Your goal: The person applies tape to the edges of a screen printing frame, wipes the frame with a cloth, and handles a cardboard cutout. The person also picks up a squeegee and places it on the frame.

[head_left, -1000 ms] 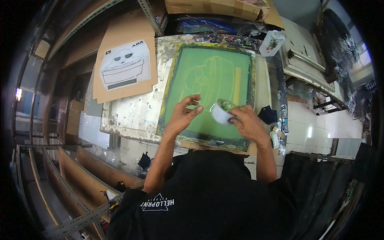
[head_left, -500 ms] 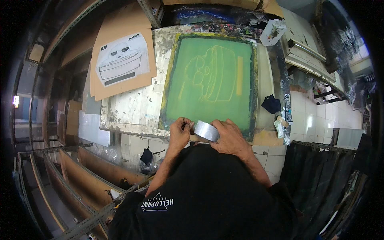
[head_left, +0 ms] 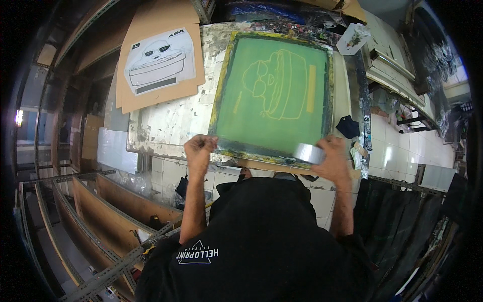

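Note:
A green screen-printing frame [head_left: 274,90] with a pale line drawing lies on a paint-stained table [head_left: 166,123]. My left hand [head_left: 199,151] pinches the free end of a tape strip at the frame's near left corner. My right hand [head_left: 334,158] holds a silver tape roll [head_left: 308,152] at the near right corner. A stretch of tape runs between the two hands along the frame's near edge.
A brown cardboard sheet with a white printed picture [head_left: 158,60] lies left of the frame. A dark cloth [head_left: 347,126] sits at the table's right edge. Metal shelving rails [head_left: 100,201] stand lower left, a white tiled floor [head_left: 397,151] lies right.
My hands have drawn apart along the frame's near edge. The right hand has carried the tape roll to the right corner while the left stays at the left corner.

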